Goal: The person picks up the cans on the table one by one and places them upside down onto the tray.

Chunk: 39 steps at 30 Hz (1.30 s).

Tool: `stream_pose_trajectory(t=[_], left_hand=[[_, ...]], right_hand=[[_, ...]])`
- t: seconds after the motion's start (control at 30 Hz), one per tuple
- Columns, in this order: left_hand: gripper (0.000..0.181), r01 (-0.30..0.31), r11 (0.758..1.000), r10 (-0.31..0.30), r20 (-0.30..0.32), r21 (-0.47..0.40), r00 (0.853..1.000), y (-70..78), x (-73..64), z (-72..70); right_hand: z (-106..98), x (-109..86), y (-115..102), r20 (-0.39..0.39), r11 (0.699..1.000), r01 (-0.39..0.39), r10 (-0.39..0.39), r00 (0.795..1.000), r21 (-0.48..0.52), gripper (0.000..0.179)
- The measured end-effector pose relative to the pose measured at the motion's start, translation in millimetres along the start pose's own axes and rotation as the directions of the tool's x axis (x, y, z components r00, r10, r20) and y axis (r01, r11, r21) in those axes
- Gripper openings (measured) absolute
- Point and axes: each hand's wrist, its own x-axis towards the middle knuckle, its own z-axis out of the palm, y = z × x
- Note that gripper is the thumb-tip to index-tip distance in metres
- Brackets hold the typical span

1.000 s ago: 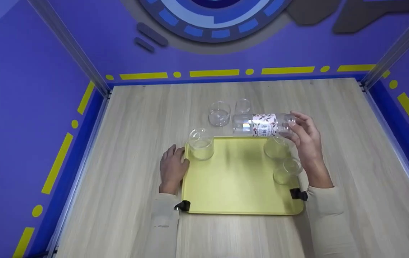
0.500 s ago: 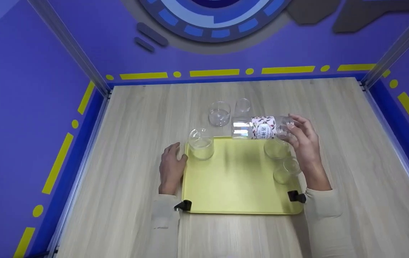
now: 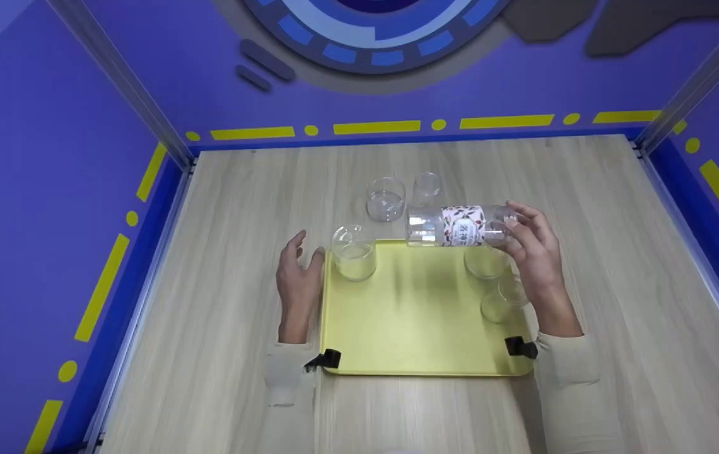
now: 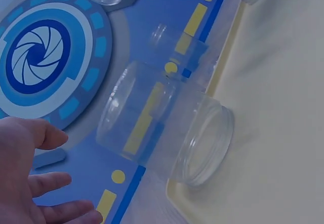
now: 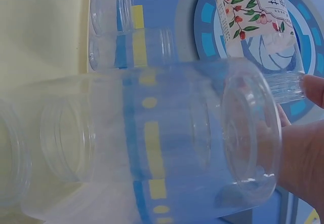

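My right hand (image 3: pixel 539 258) holds a clear plastic bottle (image 3: pixel 463 226) by its threaded neck end. The bottle lies sideways above the far edge of a yellow tray (image 3: pixel 422 334), its flowered label (image 5: pixel 255 8) showing in the right wrist view. Beside the tray's left edge is my left hand (image 3: pixel 299 280), thumb apart from the fingers and nothing in its grasp. Just right of it, a clear cup (image 3: pixel 354 255) stands in the tray's back left corner. Two more clear cups stand on the tray's right side, one (image 3: pixel 484 263) partly behind the bottle and another (image 3: pixel 497 306) nearer.
Behind the tray, a wide clear cup (image 3: pixel 386 200) and a narrower clear glass (image 3: pixel 427 187) stand on the wooden table (image 3: pixel 239 208). Blue printed panels (image 3: pixel 132 94) enclose the table at the back and both sides.
My left hand has come away from the tray's edge, and its fingers have straightened and spread. My right hand has brought the bottle slightly nearer and lower in view.
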Motion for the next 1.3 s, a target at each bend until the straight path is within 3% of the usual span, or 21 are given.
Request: stream_pose_trajectory(t=[0.3, 0.53, 0.77, 1.13, 1.3], left_hand=[[0.056, -0.016, 0.989, 0.020, 0.019, -0.150, 1.000, 28.5, -6.0, -2.1], [0.055, -0.044, 0.971, 0.059, 0.055, -0.234, 0.997, 38.7, -7.7, 4.9], [0.054, -0.078, 0.962, 0.111, 0.113, -0.263, 0.987, 48.9, -10.0, 13.0], [0.052, -0.068, 0.949, 0.136, 0.208, -0.306, 0.969, 64.2, -14.8, 28.9], [0.054, -0.061, 0.949, 0.148, 0.265, -0.309, 0.953, 69.9, -16.3, 37.1]], right_hand=[[1.4, -0.4, -1.5, -0.006, 1.000, -0.004, 0.004, 1.000, -0.001, 0.036], [1.7, -0.3, -2.6, -0.009, 1.000, -0.005, 0.005, 1.000, -0.022, 0.037], [1.8, -0.7, -4.0, -0.004, 0.999, -0.013, 0.013, 1.000, -0.048, 0.038], [1.0, -0.2, -4.4, 0.005, 0.999, -0.022, 0.023, 1.000, -0.041, 0.041], [0.5, 0.4, -4.7, -0.001, 0.999, -0.026, 0.026, 1.000, -0.042, 0.040]])
